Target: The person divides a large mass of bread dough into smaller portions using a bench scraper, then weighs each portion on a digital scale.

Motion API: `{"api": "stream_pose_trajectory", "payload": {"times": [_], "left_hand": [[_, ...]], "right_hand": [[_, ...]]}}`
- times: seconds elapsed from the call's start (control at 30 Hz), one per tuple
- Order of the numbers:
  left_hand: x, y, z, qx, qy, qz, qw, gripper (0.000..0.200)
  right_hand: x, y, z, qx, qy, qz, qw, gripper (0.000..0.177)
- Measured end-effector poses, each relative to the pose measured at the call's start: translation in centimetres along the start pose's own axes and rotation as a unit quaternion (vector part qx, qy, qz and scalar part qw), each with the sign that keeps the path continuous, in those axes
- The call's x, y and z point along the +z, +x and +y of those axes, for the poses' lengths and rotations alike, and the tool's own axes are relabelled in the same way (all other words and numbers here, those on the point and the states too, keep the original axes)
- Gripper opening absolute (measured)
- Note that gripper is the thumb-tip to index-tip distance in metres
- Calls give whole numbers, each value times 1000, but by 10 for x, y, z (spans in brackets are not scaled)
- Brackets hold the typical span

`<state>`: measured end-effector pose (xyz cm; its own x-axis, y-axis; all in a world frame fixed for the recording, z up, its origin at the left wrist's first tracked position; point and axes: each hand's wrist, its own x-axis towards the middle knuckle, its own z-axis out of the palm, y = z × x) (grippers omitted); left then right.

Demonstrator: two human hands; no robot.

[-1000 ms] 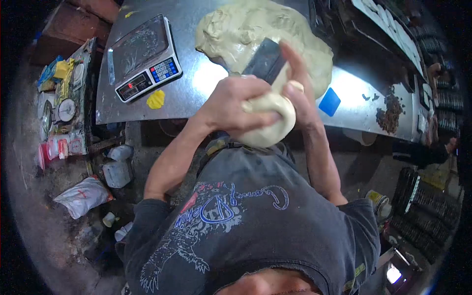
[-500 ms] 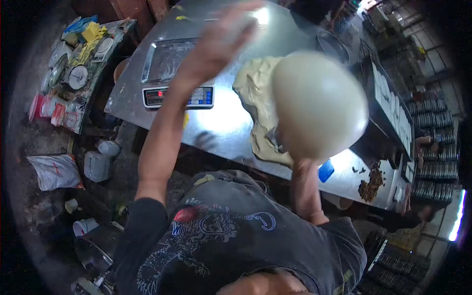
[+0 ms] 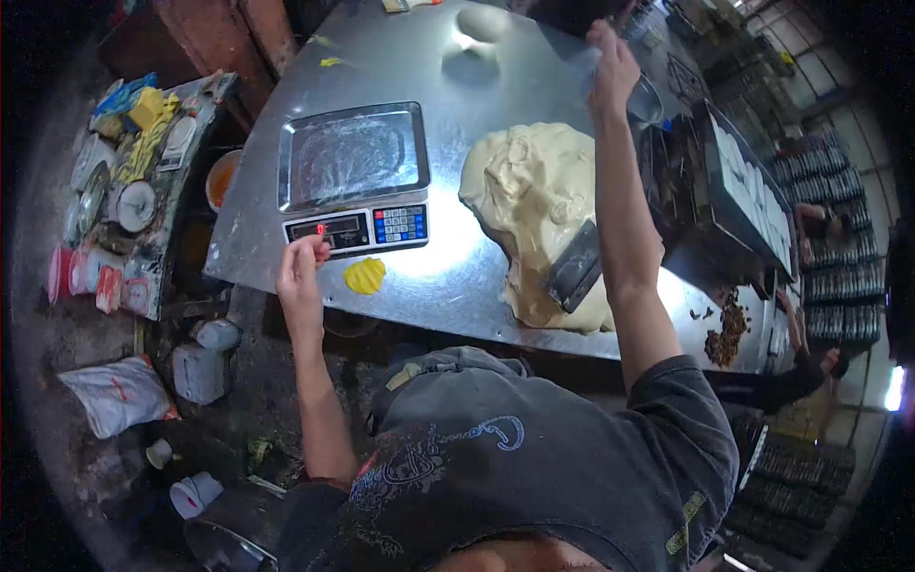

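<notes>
Beside the scale (image 3: 355, 181): left hand (image 3: 301, 276), fingers curled. Toward the table's (image 3: 391, 67) far right corner: right hand (image 3: 613, 78), nearer the dough (image 3: 534, 181); neither grip discernible. Dough lies nearward of it, along the near edge; scraper (image 3: 577, 265) atop, slanting near-left to far-right.

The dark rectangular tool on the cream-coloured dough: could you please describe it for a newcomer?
On the shiny metal table sits a large, cream-coloured dough mass. The dark rectangular tool lies aslant on its near part, straight-edged against soft, pale dough.
</notes>
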<state>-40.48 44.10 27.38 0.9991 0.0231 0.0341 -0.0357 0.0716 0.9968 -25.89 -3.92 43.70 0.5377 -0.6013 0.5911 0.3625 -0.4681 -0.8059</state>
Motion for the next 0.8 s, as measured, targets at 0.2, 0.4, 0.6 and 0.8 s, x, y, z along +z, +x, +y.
{"api": "stream_pose_trajectory", "payload": {"times": [0.2,0.4,0.6,0.8], "left_hand": [[-5,-14,-38,-89,-3,48,995,32],[43,-22,-33,-78,29,-15,996,35],[153,-68,-4,-28,79,-187,979,34],[239,-144,11,16,133,-355,925,30]], "right_hand": [[-174,-131,59,230,-80,-73,967,34],[-321,-274,99,373,-295,-20,880,39],[-303,-305,91,423,-227,-56,876,58],[-291,-337,88,224,-415,-48,880,68]]}}
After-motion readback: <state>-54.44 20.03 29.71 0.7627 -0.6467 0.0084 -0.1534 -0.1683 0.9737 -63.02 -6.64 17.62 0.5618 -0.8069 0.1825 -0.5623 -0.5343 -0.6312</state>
